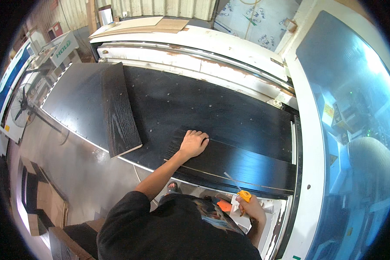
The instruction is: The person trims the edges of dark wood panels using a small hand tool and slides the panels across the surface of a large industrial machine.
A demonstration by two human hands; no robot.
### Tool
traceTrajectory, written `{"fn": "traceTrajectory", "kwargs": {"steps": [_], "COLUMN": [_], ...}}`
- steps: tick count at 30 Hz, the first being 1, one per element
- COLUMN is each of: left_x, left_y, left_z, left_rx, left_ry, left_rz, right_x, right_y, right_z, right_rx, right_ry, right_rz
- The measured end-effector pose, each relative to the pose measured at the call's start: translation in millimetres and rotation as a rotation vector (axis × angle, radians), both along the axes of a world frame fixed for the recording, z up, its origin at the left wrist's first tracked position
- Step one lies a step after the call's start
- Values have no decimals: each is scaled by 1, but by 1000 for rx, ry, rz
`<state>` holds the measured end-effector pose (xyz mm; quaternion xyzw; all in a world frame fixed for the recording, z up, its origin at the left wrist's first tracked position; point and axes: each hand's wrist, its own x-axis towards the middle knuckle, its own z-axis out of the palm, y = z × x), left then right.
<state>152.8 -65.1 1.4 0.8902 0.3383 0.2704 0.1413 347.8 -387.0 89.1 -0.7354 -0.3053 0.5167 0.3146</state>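
Observation:
A long dark wood-grain board [242,162] lies on the black machine bed [173,93], along its near right side. My left hand [194,144] rests across the board's left end, its fingers bent over the far edge. Low at the right, my right hand [252,209] is closed round a yellow tool [245,196] with a long thin straight tip. That tip points up and left over the board's near edge, apart from my left hand. The tool's grip is partly hidden by my fingers, so its exact kind is unclear.
Another dark board [119,110] lies crosswise on the bed's left part. Behind runs a white machine beam [195,52] with thin sheets [147,26] on top. A blue-tinted transparent cover [351,108] stands at the right. A floor fan [24,102] and wooden pieces [43,195] are at the left.

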Motion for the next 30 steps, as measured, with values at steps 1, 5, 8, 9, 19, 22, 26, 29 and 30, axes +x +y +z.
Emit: {"fn": "traceTrajectory", "kwargs": {"steps": [1, 5, 8, 9, 19, 22, 26, 29, 30], "left_x": [-1, 1, 2, 2, 13, 27, 33, 28, 26], "left_y": [1, 0, -1, 0, -15, -55, -93, -104, -105], "left_z": [2, 4, 1, 0, 13, 24, 43, 53, 53], "left_rx": [-18, -35, -45, -46, -524, -763, -819, -687, -660], "left_ry": [12, 19, -34, -66, -492, -628, -594, -489, -465], "left_rz": [-11, -6, 28, 43, -242, -497, -560, -582, -584], "right_x": [0, -7, -8, -8, -7, -14, -26, -30, -30], "right_y": [-1, -3, -3, -3, -2, 5, 11, 15, 15], "right_z": [-7, -22, -21, -15, -32, -33, -42, -38, -33], "right_rx": [-10, 57, 95, 78, 103, 109, 110, 96, 87], "right_ry": [35, 73, 83, 89, 171, 145, 105, 63, 57], "right_rz": [18, -108, -128, -93, 84, 153, 143, 145, 151]}}
